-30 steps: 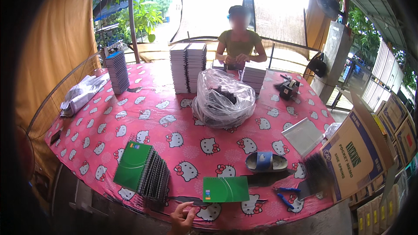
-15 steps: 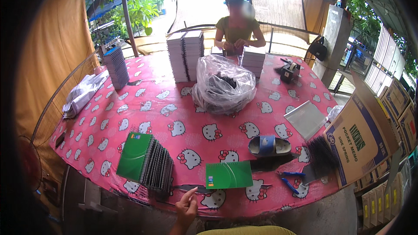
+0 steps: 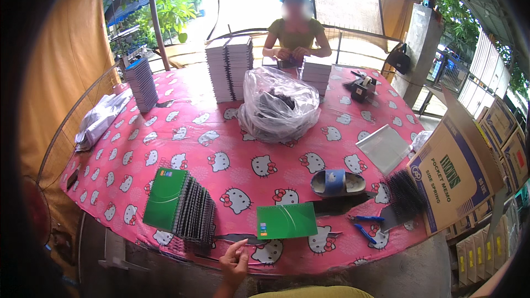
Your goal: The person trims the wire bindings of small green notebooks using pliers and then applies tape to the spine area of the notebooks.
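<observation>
My left hand (image 3: 234, 262) is at the table's front edge, fingers loosely bent with the index finger stretched out. Nothing shows in it. Just right of it lies a green notebook (image 3: 287, 221) with its coil binding along the far side. A stack of green-covered coil notebooks (image 3: 190, 209) stands to the left, tilted, with the coils facing out. Only my right forearm (image 3: 490, 287) shows at the lower right rim; the right hand is out of sight. Blue-handled pliers (image 3: 365, 227) lie right of the single notebook, near black coils (image 3: 407, 196).
A blue slipper (image 3: 338, 182) sits behind the pliers. Mid-table is a clear plastic bag (image 3: 279, 105) of black coils. Notebook stacks (image 3: 229, 69) stand farther back, where a co-worker (image 3: 298, 33) sits with hands together. A cardboard box (image 3: 455, 174) leans at the right edge.
The whole view has shifted slightly, moving the table's things a little left in the picture. My left hand stays by the table's edge. The co-worker's hands have moved slightly.
</observation>
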The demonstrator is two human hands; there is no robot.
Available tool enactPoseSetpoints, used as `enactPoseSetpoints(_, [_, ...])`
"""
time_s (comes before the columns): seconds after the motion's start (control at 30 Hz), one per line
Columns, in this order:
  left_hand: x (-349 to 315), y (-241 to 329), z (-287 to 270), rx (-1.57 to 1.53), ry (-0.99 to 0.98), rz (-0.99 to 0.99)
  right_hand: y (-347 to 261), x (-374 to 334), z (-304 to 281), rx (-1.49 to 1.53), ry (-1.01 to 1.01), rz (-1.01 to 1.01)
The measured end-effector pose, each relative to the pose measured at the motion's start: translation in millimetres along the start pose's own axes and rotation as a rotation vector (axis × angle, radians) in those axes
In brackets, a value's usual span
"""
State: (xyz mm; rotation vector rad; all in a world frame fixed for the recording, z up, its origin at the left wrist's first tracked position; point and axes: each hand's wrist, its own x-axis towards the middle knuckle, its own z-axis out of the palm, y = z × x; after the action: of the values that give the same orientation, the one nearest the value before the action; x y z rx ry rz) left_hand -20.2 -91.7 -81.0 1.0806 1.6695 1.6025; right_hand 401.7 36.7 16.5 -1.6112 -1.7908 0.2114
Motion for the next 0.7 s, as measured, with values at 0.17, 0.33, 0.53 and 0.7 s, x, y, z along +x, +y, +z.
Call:
enactPoseSetpoints(0.17, [0, 3, 0, -0.008, 0.001, 0.016, 0, -3, -2, -0.009, -0.003, 0.002])
enactPoseSetpoints(0.33, [-1, 3, 3, 0.047, 0.029, 0.053, 1, -6, -2, -0.020, 0.002, 0.005])
enactPoseSetpoints(0.53, [-2, 0, 3, 0.048, 0.055, 0.056, 3, -10, -8, -0.039, 0.007, 0.003])
enactPoseSetpoints(0.7, [-3, 8, 5, 0.046, 0.054, 0.032, 3, -13, -12, -0.059, 0.010, 0.004])
